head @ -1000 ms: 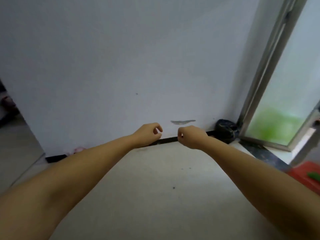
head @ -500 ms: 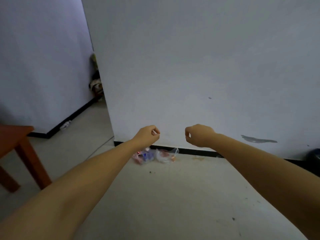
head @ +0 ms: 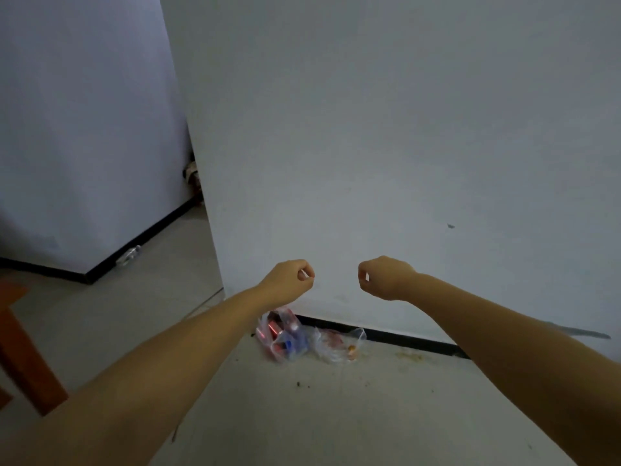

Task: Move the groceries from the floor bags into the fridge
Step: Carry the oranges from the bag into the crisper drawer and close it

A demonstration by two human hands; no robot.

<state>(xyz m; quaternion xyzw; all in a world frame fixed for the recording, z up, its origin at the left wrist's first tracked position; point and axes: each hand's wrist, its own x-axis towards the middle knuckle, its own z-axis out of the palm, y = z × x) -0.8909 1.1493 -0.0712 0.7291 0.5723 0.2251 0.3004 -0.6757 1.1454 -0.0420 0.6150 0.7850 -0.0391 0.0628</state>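
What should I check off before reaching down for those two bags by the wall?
1. Bags located: ok. The left bag and the right bag lie on the floor against the wall.
2. Hands free: ok. The left hand and right hand are curled into loose fists, holding nothing.
3. Path clear: ok, only bare floor lies before the bags.
4. Contents: cannot tell; red and blue items, blurred.
5. Fridge in view: not ok, none visible.
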